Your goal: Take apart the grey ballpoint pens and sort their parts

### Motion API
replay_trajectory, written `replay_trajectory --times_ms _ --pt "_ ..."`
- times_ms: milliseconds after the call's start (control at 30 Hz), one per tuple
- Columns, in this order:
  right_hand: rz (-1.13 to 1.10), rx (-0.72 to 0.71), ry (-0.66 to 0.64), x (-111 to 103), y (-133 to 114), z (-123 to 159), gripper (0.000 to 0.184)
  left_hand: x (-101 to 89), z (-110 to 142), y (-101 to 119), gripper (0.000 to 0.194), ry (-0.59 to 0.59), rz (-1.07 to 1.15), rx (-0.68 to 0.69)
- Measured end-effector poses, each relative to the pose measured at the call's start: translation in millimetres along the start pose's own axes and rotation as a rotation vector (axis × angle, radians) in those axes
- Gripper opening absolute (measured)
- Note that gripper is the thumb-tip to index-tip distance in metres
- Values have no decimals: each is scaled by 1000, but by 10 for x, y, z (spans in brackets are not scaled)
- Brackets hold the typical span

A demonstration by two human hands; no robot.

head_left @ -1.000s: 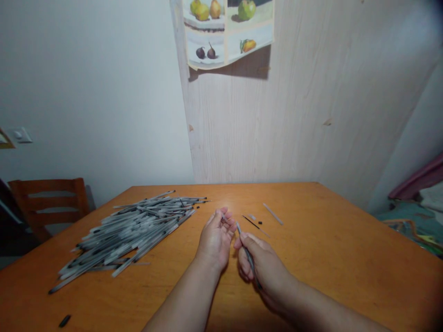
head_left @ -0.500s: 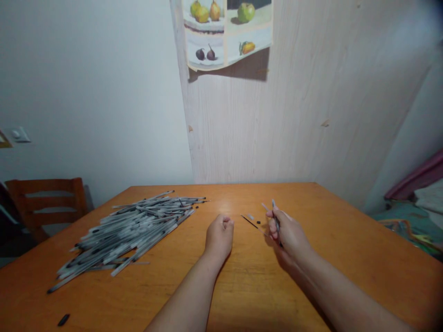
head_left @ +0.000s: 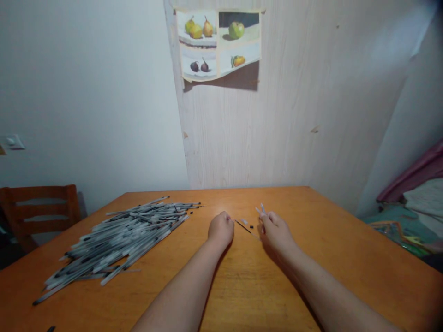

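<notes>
My left hand [head_left: 220, 228] rests on the orange table [head_left: 311, 258] as a closed fist; what it holds, if anything, is hidden. My right hand [head_left: 276, 229] lies just right of it, fingers curled round a clear pen barrel [head_left: 262, 208] whose tip pokes out above the knuckles. Between the two hands lie a thin dark ink refill [head_left: 242, 226] and a tiny black cap piece [head_left: 251, 227]. A big heap of grey pens [head_left: 117, 237] spreads over the table's left side.
A wooden chair [head_left: 38, 207] stands at the table's left edge. A fruit picture [head_left: 218, 44] hangs on the pale wood-grain wall behind. Folded cloth and bedding [head_left: 415, 198] lie beyond the table's right side.
My right hand has carried the pen barrel from beside my left hand out to the right near the loose parts. My left hand has closed into a fist. The camera has tilted up slightly.
</notes>
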State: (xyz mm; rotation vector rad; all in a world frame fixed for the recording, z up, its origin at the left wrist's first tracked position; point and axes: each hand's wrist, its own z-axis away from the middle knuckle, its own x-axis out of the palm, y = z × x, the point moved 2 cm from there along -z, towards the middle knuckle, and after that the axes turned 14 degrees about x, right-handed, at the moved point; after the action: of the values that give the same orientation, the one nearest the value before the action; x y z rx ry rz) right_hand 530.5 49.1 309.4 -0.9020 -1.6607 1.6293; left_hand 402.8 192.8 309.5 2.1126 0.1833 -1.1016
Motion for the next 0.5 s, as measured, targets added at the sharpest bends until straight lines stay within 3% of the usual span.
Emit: replay_trajectory --times_ms 233,500 --pt "-84 -9 11 2 -86 20 40 120 -317 235 12 -73 -42 21" --pt "-214 47 -69 -12 -106 10 42 275 -457 374 4 -149 -77 42"
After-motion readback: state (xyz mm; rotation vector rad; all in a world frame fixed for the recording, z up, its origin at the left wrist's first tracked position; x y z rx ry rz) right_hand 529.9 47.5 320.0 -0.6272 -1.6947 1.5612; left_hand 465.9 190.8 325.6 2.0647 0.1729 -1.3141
